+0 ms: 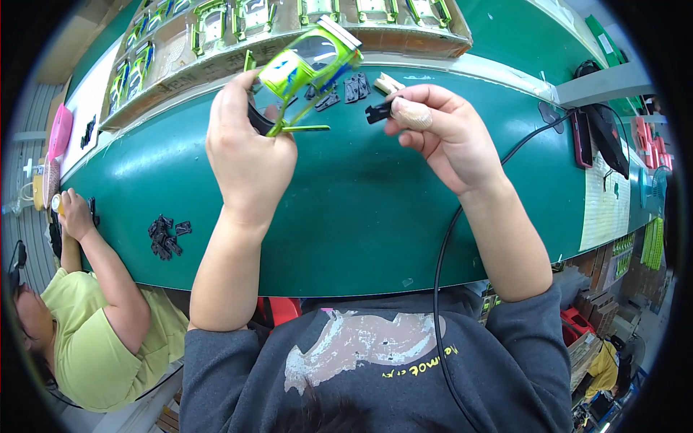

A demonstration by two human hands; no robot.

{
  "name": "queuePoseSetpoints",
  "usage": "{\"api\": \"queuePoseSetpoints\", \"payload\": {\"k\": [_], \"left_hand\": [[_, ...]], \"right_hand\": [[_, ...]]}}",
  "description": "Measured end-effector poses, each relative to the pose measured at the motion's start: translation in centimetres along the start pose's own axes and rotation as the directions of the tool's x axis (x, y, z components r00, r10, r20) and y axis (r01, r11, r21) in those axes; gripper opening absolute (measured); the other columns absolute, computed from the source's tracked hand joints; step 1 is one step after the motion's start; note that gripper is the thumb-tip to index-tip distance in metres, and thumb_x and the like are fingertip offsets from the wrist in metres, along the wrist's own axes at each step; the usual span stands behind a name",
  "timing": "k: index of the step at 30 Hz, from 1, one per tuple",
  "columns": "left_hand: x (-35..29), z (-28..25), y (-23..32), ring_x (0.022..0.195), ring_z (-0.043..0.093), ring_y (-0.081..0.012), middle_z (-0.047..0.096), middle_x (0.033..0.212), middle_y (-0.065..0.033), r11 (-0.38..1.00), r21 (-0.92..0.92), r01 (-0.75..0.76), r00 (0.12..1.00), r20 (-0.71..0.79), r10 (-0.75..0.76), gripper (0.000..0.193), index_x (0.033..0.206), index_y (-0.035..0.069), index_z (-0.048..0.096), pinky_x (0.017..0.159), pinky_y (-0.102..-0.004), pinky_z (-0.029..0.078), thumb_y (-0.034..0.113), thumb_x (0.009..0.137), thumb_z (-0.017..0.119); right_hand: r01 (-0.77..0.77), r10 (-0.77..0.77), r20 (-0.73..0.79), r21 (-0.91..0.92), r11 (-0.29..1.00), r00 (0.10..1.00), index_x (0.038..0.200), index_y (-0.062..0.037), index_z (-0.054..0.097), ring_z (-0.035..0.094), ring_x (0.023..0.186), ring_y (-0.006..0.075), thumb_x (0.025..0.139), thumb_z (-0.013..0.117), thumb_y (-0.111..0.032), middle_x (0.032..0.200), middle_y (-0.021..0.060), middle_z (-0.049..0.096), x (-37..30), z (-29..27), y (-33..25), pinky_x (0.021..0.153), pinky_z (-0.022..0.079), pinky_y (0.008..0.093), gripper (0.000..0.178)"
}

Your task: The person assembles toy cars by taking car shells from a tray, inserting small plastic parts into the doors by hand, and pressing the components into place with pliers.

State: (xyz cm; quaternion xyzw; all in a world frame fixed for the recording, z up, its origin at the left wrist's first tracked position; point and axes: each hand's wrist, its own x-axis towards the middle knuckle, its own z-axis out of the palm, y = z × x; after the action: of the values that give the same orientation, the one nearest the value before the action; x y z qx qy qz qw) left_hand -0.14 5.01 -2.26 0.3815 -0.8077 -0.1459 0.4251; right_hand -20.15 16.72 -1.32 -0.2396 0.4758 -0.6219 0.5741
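In my left hand (249, 148) is a bright green plastic housing (285, 71) with a clear window and blue marks, held tilted above the bench. My fingers wrap round its near end, where a dark curved part shows. To the right, my right hand (455, 137) pinches a small black plastic clip (377, 112) between thumb and fingers. A pale covering wraps the thumb's tip. The clip and the housing are apart. Beyond my hands, several black plastic parts (352, 89) lie on the green bench (346, 216), close to a pale block (388, 84).
A cardboard box (422, 45) of similar green housings stands along the back. Loose black parts (164, 237) lie in a pile at left. A black cable (445, 234) runs beside my right arm. A co-worker (108, 310) sits at left. A phone (582, 141) lies at right.
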Motion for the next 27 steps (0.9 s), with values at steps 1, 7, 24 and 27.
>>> {"api": "queuePoseSetpoints", "payload": {"k": [1, 7, 24, 27], "left_hand": [[-0.3, 0.3, 0.3, 0.094, 0.06, -0.0375, 0.063, 0.101, -0.0178, 0.999, 0.002, -0.051, 0.998, 0.02, 0.051, 0.05, 0.113, 0.0, 0.057, 0.083, -0.0412, 0.049, -0.008, 0.064, 0.065], [-1.7, 1.4, 2.3, 0.086, 0.054, -0.0371, 0.053, 0.095, -0.0158, 0.976, -0.033, -0.216, 0.975, 0.039, 0.217, 0.061, 0.12, 0.002, 0.052, 0.077, -0.0438, 0.045, -0.009, 0.061, 0.063], [-2.1, 1.6, 2.7, 0.084, 0.054, -0.034, 0.056, 0.094, -0.0161, 0.975, -0.082, -0.206, 0.974, 0.074, 0.212, 0.055, 0.119, 0.0, 0.054, 0.074, -0.0401, 0.045, -0.012, 0.066, 0.064], [-2.0, 1.4, 2.1, 0.083, 0.054, -0.0352, 0.056, 0.095, -0.0166, 0.977, -0.098, -0.189, 0.975, 0.104, 0.199, 0.053, 0.119, 0.001, 0.054, 0.074, -0.0405, 0.046, -0.011, 0.067, 0.063]], "right_hand": [[0.0, 0.0, -0.004, 0.007, 1.0, 1.0, 0.108, 0.0003, 0.066, 0.068, 0.081, 0.0143, 0.087, 0.074, -0.015, 0.097, 0.0073, 0.068, -0.4, 0.0, 0.1, 0.069, 0.054, 0.0237, 0.027], [0.029, -0.031, -0.016, -0.079, 0.996, 0.999, 0.105, -0.0031, 0.067, 0.061, 0.072, 0.0083, 0.083, 0.077, -0.015, 0.088, 0.0028, 0.068, -1.7, 0.8, 0.4, 0.061, 0.047, 0.0197, 0.027], [0.149, -0.157, -0.068, -0.109, 0.983, 0.985, 0.1, 0.0021, 0.067, 0.063, 0.079, 0.0073, 0.084, 0.075, -0.005, 0.089, 0.0039, 0.068, -1.9, 1.7, 1.8, 0.072, 0.053, 0.0213, 0.019], [0.19, -0.198, -0.031, -0.164, 0.968, 0.98, 0.098, 0.0014, 0.069, 0.063, 0.079, 0.0068, 0.084, 0.075, -0.005, 0.088, 0.0032, 0.069, -2.4, 1.2, 0.1, 0.071, 0.052, 0.0208, 0.016]]}}
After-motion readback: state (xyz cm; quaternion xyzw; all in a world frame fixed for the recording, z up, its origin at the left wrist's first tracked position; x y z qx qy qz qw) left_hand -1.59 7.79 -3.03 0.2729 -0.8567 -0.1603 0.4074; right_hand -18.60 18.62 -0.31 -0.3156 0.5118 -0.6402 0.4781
